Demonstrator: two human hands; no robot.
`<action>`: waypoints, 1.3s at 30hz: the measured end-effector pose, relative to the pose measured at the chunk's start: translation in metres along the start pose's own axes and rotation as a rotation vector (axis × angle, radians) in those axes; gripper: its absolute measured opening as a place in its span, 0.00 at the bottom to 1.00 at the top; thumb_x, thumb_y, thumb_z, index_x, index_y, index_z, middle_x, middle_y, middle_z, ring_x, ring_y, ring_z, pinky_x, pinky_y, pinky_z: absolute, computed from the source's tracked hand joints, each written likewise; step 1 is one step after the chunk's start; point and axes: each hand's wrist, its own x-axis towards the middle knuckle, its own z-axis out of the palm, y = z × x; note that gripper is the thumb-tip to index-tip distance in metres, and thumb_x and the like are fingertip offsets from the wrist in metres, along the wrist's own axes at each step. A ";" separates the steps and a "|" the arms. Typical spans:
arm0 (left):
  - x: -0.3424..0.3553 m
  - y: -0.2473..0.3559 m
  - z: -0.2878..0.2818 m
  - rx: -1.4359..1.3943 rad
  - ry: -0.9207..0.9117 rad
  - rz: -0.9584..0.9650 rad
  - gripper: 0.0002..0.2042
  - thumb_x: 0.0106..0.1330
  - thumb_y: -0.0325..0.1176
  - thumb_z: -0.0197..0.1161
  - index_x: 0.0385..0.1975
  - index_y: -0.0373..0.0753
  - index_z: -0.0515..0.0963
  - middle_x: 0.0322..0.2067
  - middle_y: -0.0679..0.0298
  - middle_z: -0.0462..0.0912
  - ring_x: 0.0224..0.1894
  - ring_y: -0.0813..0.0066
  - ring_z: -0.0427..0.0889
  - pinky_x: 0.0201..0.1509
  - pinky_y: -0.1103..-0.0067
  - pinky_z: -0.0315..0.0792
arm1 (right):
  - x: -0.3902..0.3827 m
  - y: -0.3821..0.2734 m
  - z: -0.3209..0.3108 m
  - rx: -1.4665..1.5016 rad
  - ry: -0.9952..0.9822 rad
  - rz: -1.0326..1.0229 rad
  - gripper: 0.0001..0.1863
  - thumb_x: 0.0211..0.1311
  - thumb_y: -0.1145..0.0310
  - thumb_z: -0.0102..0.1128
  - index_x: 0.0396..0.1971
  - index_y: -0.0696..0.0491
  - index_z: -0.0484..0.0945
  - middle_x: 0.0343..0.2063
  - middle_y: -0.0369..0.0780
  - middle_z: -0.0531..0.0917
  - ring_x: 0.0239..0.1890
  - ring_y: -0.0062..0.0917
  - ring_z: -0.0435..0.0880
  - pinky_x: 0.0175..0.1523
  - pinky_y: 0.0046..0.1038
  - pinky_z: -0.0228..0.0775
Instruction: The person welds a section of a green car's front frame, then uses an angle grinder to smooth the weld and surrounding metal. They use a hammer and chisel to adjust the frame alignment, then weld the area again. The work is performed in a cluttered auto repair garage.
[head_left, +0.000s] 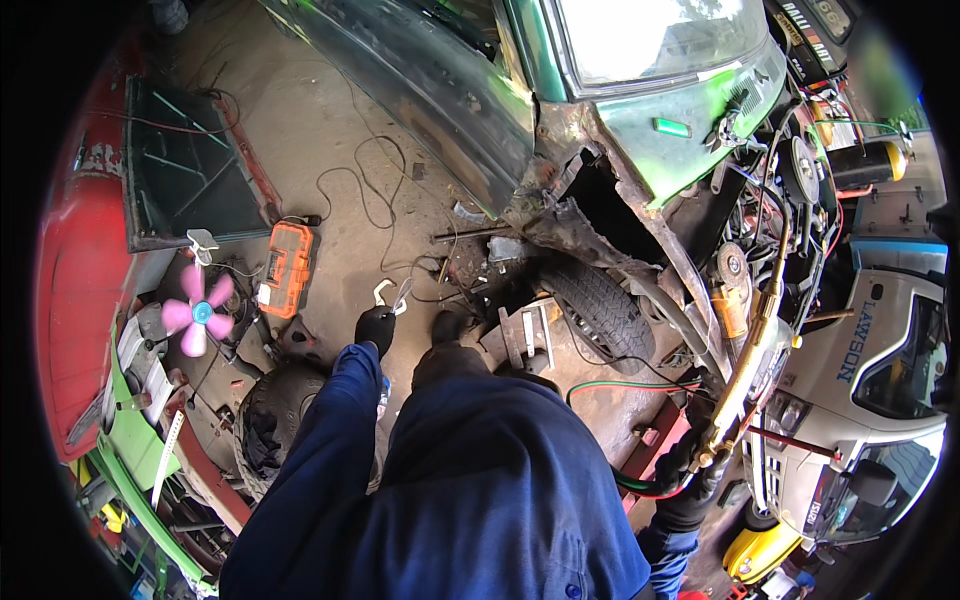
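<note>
My gloved left hand (376, 330) is closed on a small silver hand tool (388, 298) with a hooked end, held out over the concrete floor left of my boot. My gloved right hand (690, 460) grips a long brass gas torch (730, 405) at the lower right, with red and green hoses (622, 384) running from it. The torch points up across the stripped front of a green car (700, 130). Beside it are an angle grinder (731, 290) and a rusted, cut-open body section (590, 225). A tyre (595, 305) lies below that section.
An orange toolbox (285, 268), a pink fan (198, 312), cables (365, 200) and metal pieces (520, 335) are on the floor. A dark panel (185, 165) and red bodywork (90, 310) stand left. A second tyre (270, 425) is lower left. A white vehicle (850, 370) is at right.
</note>
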 end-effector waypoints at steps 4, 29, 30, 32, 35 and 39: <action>0.032 0.014 -0.003 -0.070 -0.052 -0.002 0.12 0.75 0.38 0.65 0.45 0.38 0.91 0.30 0.54 0.90 0.31 0.61 0.89 0.39 0.65 0.81 | -0.015 0.000 0.011 0.117 -0.005 0.041 0.39 0.81 0.37 0.60 0.68 0.60 0.70 0.27 0.35 0.78 0.14 0.20 0.73 0.19 0.23 0.67; -0.087 0.110 -0.041 -0.066 -0.273 -0.445 0.17 0.78 0.48 0.64 0.45 0.39 0.88 0.24 0.64 0.84 0.17 0.76 0.75 0.23 0.76 0.69 | -0.036 0.008 -0.048 -0.247 -0.015 0.250 0.53 0.57 0.28 0.81 0.61 0.66 0.81 0.29 0.36 0.85 0.21 0.15 0.80 0.24 0.20 0.69; -0.096 0.119 -0.041 -0.078 -0.260 -0.463 0.17 0.79 0.50 0.66 0.45 0.41 0.89 0.23 0.66 0.82 0.17 0.78 0.73 0.21 0.76 0.66 | -0.036 0.014 -0.055 -0.308 -0.002 0.266 0.55 0.58 0.24 0.76 0.59 0.66 0.82 0.24 0.36 0.83 0.17 0.15 0.77 0.20 0.21 0.66; -0.112 0.138 -0.039 -0.087 -0.271 -0.462 0.18 0.79 0.52 0.68 0.44 0.41 0.89 0.22 0.67 0.80 0.16 0.79 0.72 0.20 0.75 0.64 | -0.036 0.018 -0.076 -0.194 -0.049 0.342 0.36 0.65 0.49 0.81 0.60 0.63 0.83 0.32 0.36 0.88 0.24 0.14 0.82 0.27 0.19 0.72; -0.131 0.166 -0.029 -0.057 -0.269 -0.468 0.16 0.76 0.49 0.73 0.44 0.41 0.87 0.20 0.69 0.78 0.15 0.80 0.69 0.18 0.76 0.61 | -0.035 0.031 -0.103 -0.109 -0.082 0.399 0.34 0.64 0.56 0.83 0.62 0.62 0.82 0.35 0.39 0.91 0.28 0.16 0.85 0.29 0.19 0.75; -0.145 0.193 -0.013 -0.006 -0.328 -0.406 0.13 0.74 0.44 0.76 0.41 0.42 0.84 0.21 0.70 0.77 0.16 0.81 0.70 0.18 0.78 0.61 | -0.031 0.039 -0.134 -0.059 -0.136 0.494 0.30 0.64 0.64 0.82 0.61 0.63 0.83 0.35 0.38 0.91 0.29 0.16 0.86 0.32 0.21 0.77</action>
